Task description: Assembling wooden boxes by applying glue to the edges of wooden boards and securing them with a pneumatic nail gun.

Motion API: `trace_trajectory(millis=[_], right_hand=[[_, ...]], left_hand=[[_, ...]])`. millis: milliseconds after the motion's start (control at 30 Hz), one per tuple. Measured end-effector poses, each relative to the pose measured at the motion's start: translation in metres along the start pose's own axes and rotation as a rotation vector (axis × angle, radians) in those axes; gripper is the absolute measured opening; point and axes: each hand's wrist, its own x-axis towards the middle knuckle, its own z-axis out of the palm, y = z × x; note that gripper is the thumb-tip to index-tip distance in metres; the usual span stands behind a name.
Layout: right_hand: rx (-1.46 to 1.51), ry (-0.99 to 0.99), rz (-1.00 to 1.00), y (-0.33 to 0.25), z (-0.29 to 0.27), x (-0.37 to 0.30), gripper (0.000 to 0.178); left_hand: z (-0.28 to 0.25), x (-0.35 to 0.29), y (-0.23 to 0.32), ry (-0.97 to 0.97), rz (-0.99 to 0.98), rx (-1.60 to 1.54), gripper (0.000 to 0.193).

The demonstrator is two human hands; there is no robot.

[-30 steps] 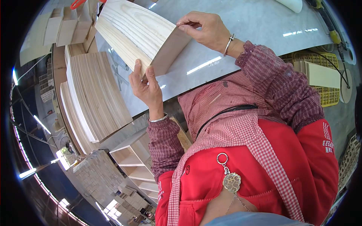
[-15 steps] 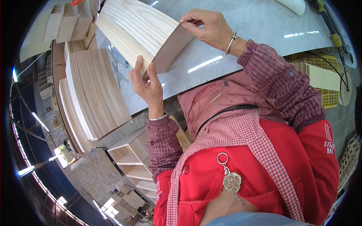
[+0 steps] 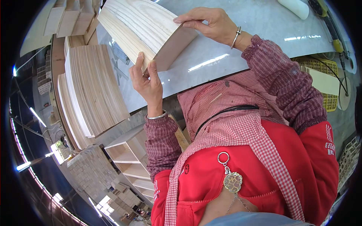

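A pale wooden box with a grained top and a smooth end panel stands tilted on the glossy grey tabletop. My left hand grips its near left corner, fingers on the grained face and thumb by the end edge. At the right corner of that same end, my right hand pinches the edge between thumb and fingers. Whether a small piece sits inside that pinch cannot be made out. The far end of the box runs out of the picture.
Left of the box lies a tall stack of wooden boards. Wooden boxes stand at the far left, and a shelf unit is below. A white roll and a yellow-black tool lie far right, above a yellow crate.
My right hand has shifted slightly left along the corner, its fingers now straighter and flatter on the edge. The left hand keeps its grip; the whole view has shifted a little.
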Motion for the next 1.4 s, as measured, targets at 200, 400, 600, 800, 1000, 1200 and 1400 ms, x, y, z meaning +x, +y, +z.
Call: trace_trajectory(millis=[200,400,600,800,1000,1200,1400], right_hand=[[0.015,0.018,-0.028,0.001,0.004,0.000,0.023],[-0.050,0.019,-0.036,-0.009,0.006,0.002,0.024],[-0.093,0.094,-0.052,0.013,0.011,-0.005,0.024],[-0.025,0.092,-0.021,0.010,0.016,-0.005,0.024],[-0.009,0.090,0.039,0.009,0.013,-0.006,0.022],[0.079,0.055,0.201,0.004,0.008,-0.010,0.020],[-0.022,-0.026,0.103,0.000,0.007,-0.005,0.019]], left_hand=[[-0.003,-0.001,-0.001,-0.018,-0.059,0.007,0.035],[-0.005,-0.002,-0.001,0.003,-0.054,0.009,0.034],[-0.003,0.011,0.025,0.105,0.287,0.534,0.030],[0.034,0.035,0.048,0.056,0.535,0.397,0.029],[0.062,0.044,0.038,0.033,0.620,0.369,0.028],[0.065,0.043,0.037,0.059,0.631,0.399,0.026],[0.053,0.040,0.038,-0.013,0.581,0.405,0.030]])
